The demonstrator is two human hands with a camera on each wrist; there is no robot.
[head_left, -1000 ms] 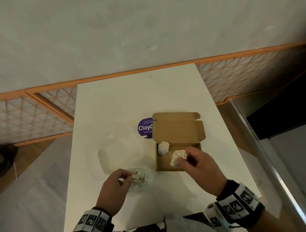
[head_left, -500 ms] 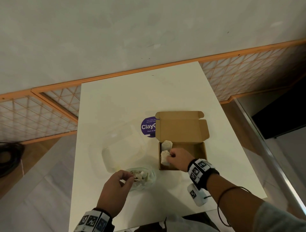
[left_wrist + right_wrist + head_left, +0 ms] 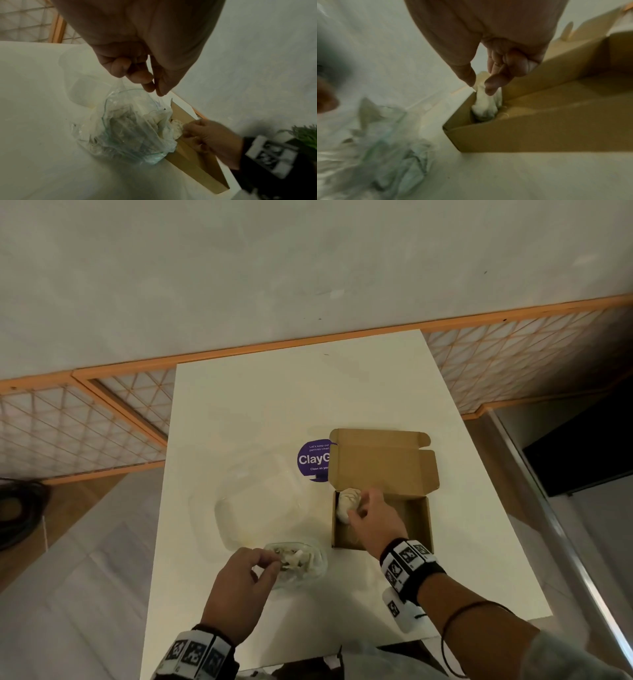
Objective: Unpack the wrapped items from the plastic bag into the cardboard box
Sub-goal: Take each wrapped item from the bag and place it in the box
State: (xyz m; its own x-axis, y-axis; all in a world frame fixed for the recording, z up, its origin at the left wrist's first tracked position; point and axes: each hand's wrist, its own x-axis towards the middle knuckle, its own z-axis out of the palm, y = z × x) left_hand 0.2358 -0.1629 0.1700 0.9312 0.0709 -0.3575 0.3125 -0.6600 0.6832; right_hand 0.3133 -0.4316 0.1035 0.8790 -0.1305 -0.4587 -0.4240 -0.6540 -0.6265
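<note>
An open cardboard box (image 3: 411, 522) lies on the white table, lid flap folded back. In its far-left corner sit two white wrapped items (image 3: 346, 501), one against the other. My right hand (image 3: 359, 510) reaches into that corner. In the right wrist view its thumb and forefinger (image 3: 479, 83) pinch the top of the nearer wrapped item (image 3: 486, 105), which rests on the box (image 3: 539, 135) floor. The clear plastic bag (image 3: 301, 563) lies left of the box with more wrapped items inside. My left hand (image 3: 263, 563) pinches the bag's rim (image 3: 120, 83) and holds its mouth up.
A clear plastic container (image 3: 253, 508) lies on the table just beyond the bag. A purple round sticker (image 3: 313, 458) is partly under the box lid. The table's front edge runs close to my arms. An orange lattice fence (image 3: 102, 419) runs behind the table.
My right hand carried a wrapped item from above the box's front down into the far-left corner, beside the first one. My left hand has kept hold of the bag.
</note>
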